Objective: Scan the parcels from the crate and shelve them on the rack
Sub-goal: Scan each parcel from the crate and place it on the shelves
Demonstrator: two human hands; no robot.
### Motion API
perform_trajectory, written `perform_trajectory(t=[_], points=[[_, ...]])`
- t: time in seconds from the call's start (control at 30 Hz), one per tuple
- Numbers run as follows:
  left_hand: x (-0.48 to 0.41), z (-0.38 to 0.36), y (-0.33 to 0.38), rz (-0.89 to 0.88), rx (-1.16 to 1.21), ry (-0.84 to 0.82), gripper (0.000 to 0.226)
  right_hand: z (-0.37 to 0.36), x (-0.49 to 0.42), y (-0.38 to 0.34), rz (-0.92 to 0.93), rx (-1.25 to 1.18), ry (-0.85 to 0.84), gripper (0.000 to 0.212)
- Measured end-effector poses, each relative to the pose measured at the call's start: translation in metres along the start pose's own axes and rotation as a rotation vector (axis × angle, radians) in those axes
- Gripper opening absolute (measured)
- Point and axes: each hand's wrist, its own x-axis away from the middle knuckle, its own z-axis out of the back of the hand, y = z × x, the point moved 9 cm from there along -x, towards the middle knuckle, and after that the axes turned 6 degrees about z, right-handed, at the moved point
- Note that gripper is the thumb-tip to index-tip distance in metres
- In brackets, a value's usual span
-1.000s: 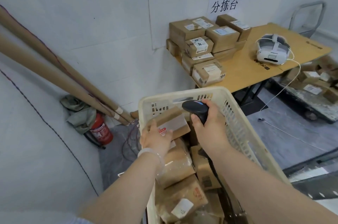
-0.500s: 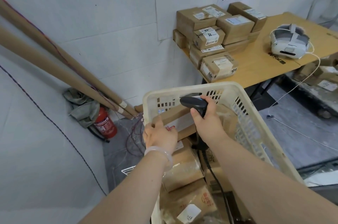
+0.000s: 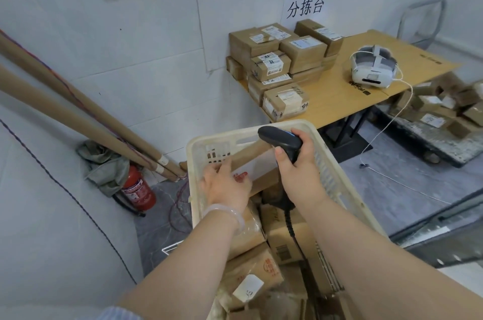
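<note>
Below both wrists, in the near part of the crate, loose parcels lie heaped. Just ahead, the left hand has its grip pinched on the near-left end of the parcel it holds up over the heap, forearm reaching straight forward. The parcel's long axis runs from that grip up and rightward, its pale labelled face turned toward the right hand, the nearer one to the label. That grip is wrapped round the handle of the scanner, wrist cocked, head pointing left above the parcel's far end; tipping it down at the label looks like what remains. Beyond both grips, past the crate's rim, a bench carries stacked boxes.
</note>
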Motion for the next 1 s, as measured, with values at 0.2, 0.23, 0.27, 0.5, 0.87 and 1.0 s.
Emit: perform_trajectory(t=[0.2, 0.23, 0.27, 0.5, 0.87, 1.0], points=[[0.055, 0.003, 0.062, -0.25, -0.067, 0.039, 0.079, 0.071, 0.03, -0.043, 0.078, -0.051, 0.09, 0.044], [0.066, 0.003, 0.072, -0.292, -0.078, 0.052, 0.083, 0.083, 0.036, -0.046, 0.088, -0.063, 0.106, 0.042], [0.077, 0.003, 0.081, -0.337, -0.094, 0.064, 0.086, 0.096, 0.043, -0.05, 0.094, -0.071, 0.124, 0.043], [0.157, -0.01, 0.127, -0.552, -0.286, 0.111, 0.11, 0.179, 0.092, -0.075, 0.136, -0.106, 0.203, 0.048], [0.251, -0.059, 0.13, -0.17, 0.257, -0.469, 0.126, 0.306, 0.172, -0.065, 0.112, -0.056, 0.342, 0.045], [0.288, -0.076, 0.133, -0.142, 0.303, -0.582, 0.117, 0.331, 0.2, -0.053, 0.085, -0.058, 0.365, 0.045]])
